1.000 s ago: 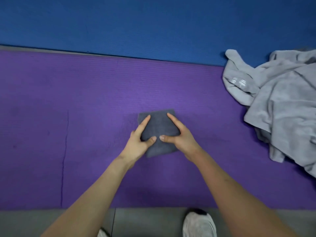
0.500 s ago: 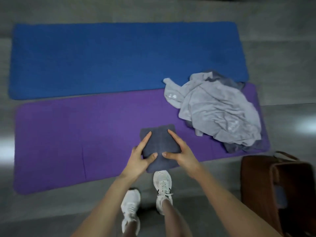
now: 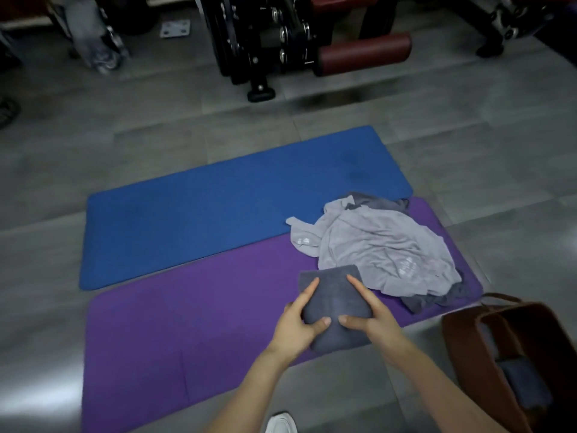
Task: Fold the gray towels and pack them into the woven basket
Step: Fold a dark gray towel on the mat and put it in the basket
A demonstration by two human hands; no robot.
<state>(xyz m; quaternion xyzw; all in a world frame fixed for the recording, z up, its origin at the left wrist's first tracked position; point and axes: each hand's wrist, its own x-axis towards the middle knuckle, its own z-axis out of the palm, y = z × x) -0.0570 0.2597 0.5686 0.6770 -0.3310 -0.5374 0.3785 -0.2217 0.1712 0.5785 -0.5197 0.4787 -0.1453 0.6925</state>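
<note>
so the folded towel (image 3: 332,296) is gripped by left hand (image 3: 298,325) and right hand (image 3: 370,318), thumbs on top, woven basket (image 3: 459,335) down to the right of that grip already holds a dark towel (image 3: 524,389), crumpled pile (image 3: 384,248) just beyond isn't folded yet

free: purple mat (image 3: 187,323) left | blocked: towel pile (image 3: 381,245) ahead-right; basket (image 3: 459,345) right

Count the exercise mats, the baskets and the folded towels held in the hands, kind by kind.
Exercise mats: 2 (blue rectangular foam mat, purple rectangular foam mat)
Baskets: 1 (brown woven basket)
Held towels: 1 (folded dark gray towel, gripped by left hand and right hand)
Total: 4
</note>
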